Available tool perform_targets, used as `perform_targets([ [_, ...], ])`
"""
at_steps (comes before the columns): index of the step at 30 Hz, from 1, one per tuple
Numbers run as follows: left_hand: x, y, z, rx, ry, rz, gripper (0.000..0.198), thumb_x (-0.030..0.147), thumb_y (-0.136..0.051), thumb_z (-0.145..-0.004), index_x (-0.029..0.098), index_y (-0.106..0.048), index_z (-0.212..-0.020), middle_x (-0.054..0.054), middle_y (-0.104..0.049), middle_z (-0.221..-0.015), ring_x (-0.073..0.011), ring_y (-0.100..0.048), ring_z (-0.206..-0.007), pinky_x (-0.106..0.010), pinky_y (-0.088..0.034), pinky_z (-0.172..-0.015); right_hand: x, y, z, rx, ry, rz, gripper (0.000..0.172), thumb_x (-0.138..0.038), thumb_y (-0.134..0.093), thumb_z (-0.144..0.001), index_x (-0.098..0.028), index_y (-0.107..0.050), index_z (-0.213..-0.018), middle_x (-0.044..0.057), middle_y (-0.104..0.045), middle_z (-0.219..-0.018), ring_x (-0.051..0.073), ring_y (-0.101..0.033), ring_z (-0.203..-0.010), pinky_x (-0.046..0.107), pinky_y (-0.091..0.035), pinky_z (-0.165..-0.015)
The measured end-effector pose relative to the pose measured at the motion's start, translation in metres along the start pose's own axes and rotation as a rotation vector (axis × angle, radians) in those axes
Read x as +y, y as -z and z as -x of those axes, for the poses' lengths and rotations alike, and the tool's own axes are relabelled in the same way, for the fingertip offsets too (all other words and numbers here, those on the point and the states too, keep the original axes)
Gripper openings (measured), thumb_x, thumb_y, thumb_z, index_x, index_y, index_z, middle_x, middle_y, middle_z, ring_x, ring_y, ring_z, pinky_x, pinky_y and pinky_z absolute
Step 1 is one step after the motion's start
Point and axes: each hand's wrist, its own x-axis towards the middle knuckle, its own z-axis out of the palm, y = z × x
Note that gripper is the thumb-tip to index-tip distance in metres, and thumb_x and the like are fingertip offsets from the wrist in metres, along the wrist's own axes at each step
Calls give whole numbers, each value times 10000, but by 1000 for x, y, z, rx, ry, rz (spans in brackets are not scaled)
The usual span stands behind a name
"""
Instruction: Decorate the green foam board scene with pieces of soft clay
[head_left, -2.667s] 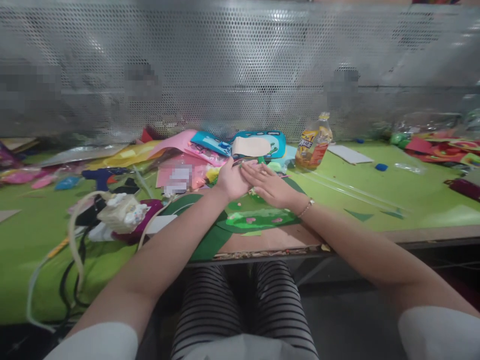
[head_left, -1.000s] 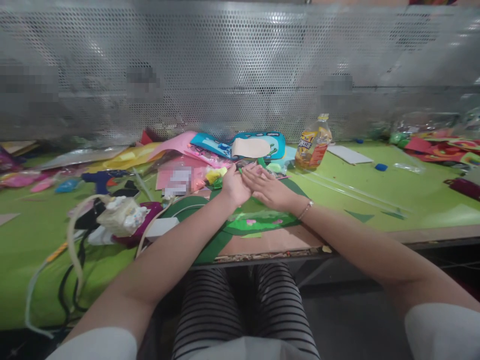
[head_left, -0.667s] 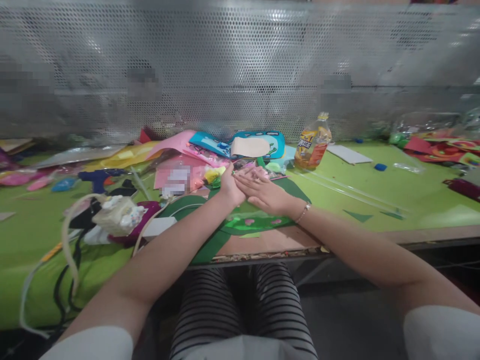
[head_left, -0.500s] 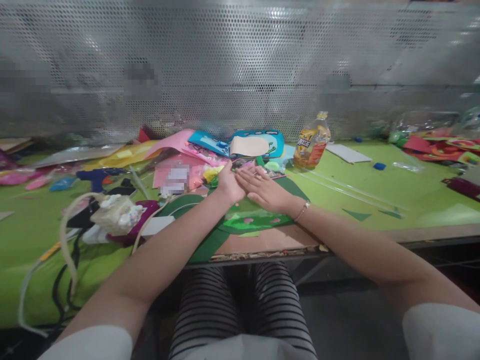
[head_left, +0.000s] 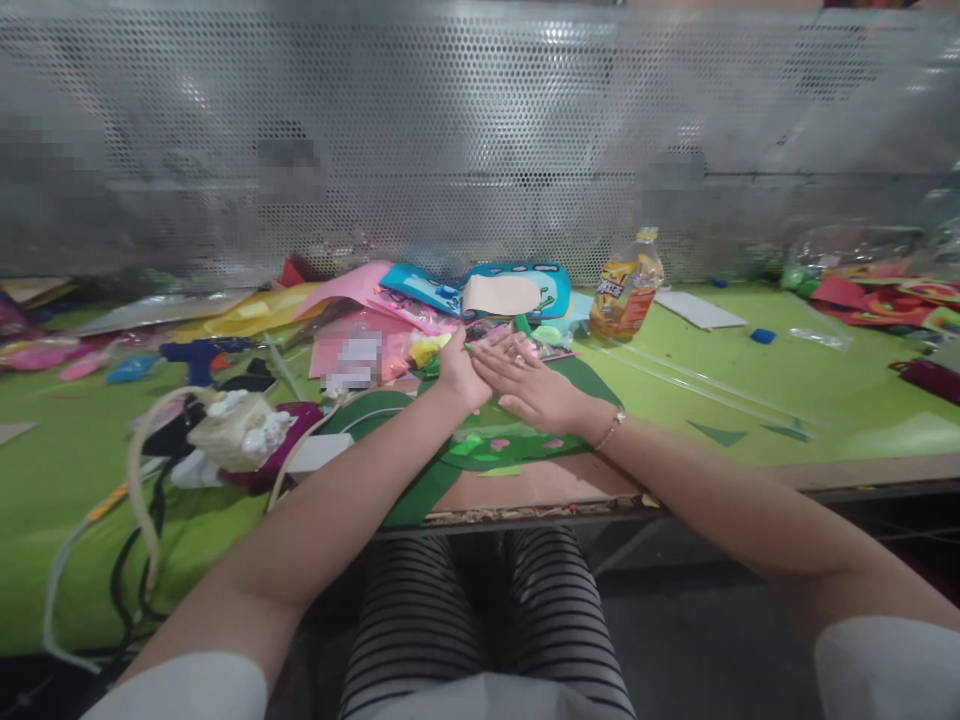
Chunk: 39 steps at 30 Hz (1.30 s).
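My left hand (head_left: pixel 463 374) is turned palm up over the middle of the work area, thumb raised and fingers stretched out. Across its palm lies my right hand (head_left: pixel 538 386), flat, fingers extended, a bracelet (head_left: pixel 611 428) on the wrist. Whether anything sits between the two palms is hidden. Beneath them is a dark green sheet (head_left: pixel 596 385) with a bright green piece (head_left: pixel 517 446) carrying pink spots. Just beyond the fingers are a yellow lump (head_left: pixel 427 350) and a blue decorated piece (head_left: pixel 555 290) with a cream oval (head_left: pixel 501 295) on top.
A plastic bottle (head_left: pixel 628 285) stands upright behind, right of my hands. To the left are a blue glue gun (head_left: pixel 191 358), a power adapter block (head_left: pixel 240 430) and looping cables (head_left: pixel 139 500). Perforated metal sheeting (head_left: pixel 480 120) rises behind the green table (head_left: pixel 847 400). Green scraps (head_left: pixel 716 434) lie at right.
My right hand has shifted very slightly against my left palm; both stay pressed together in the same spot. The whole view has moved a little, and the things on the table look unmoved.
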Motion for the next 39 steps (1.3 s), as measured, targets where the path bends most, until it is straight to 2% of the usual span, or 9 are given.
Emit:
perform_targets([
  [5, -1, 2, -1, -15, 13, 5, 681, 527, -160, -885, 39, -498, -1218, -211, -607, -1136, -279, -580, -1079, -444, -386, -983, 4, 1, 2, 24, -106, -3, 553, -422, -120, -957, -197, -124, -1462, 55, -232, -1496, 188, -171, -1388, 481, -8, -1127],
  [8, -1, 3, -1, -26, 26, 5, 683, 538, -165, -882, 41, -529, -1174, -208, -622, -1101, -278, -583, -1069, -444, -388, -976, 4, 4, 3, 0, -82, -34, 553, -414, -121, -959, -190, -101, -1464, 62, -210, -1501, 173, -175, -1387, 465, -23, -1131],
  [14, -3, 3, 1, -46, -14, 9, 621, 542, -158, -888, 120, -614, -889, -136, -678, -859, -243, -621, -969, -397, -442, -907, 15, 10, 7, 74, -200, -84, 546, -423, -116, -954, -218, -140, -1460, 32, -193, -1507, 185, -143, -1394, 492, -60, -1128],
  [18, -7, 0, 3, -70, 35, -8, 606, 542, -175, -890, 134, -619, -824, -112, -667, -754, -239, -638, -886, -389, -467, -852, 19, 13, 6, 132, -224, -134, 549, -422, -105, -954, -209, -158, -1458, 31, -215, -1502, 183, -136, -1395, 489, -69, -1130],
  [23, -12, -3, 7, -67, 111, -29, 585, 559, -240, -878, 117, -608, -983, -131, -673, -880, -255, -630, -924, -407, -464, -849, 7, 12, 1, 96, -143, -136, 552, -417, -120, -955, -191, -168, -1457, 55, -219, -1500, 195, -141, -1394, 494, -58, -1127],
  [29, -9, -1, 6, 24, 60, -19, 706, 622, -178, -857, 80, -559, -1101, -170, -658, -993, -278, -609, -1004, -435, -428, -916, -6, 8, -2, 43, 10, -168, 561, -419, -120, -955, -175, -145, -1459, 68, -216, -1501, 172, -162, -1390, 461, -34, -1133],
  [33, -9, -1, 4, 24, 57, -19, 711, 612, -176, -863, 74, -544, -1148, -180, -641, -1062, -278, -600, -1034, -442, -413, -940, -5, 6, -1, 70, -95, -146, 564, -417, -118, -956, -161, -166, -1456, 78, -233, -1496, 187, -145, -1394, 467, -66, -1128],
  [37, -10, -2, 5, 35, 44, -23, 724, 614, -168, -863, 67, -537, -1161, -184, -637, -1079, -271, -600, -1040, -424, -416, -947, -5, 5, -1, 39, -25, -131, 562, -427, -116, -955, -180, -152, -1458, 66, -207, -1504, 184, -165, -1390, 468, -62, -1126],
  [39, -9, -3, 6, 32, 54, -25, 707, 598, -174, -870, 67, -535, -1166, -184, -639, -1077, -275, -599, -1041, -436, -419, -942, -5, 6, -1, 54, -56, -105, 555, -420, -113, -957, -186, -157, -1458, 61, -231, -1497, 187, -170, -1388, 473, -55, -1124],
])
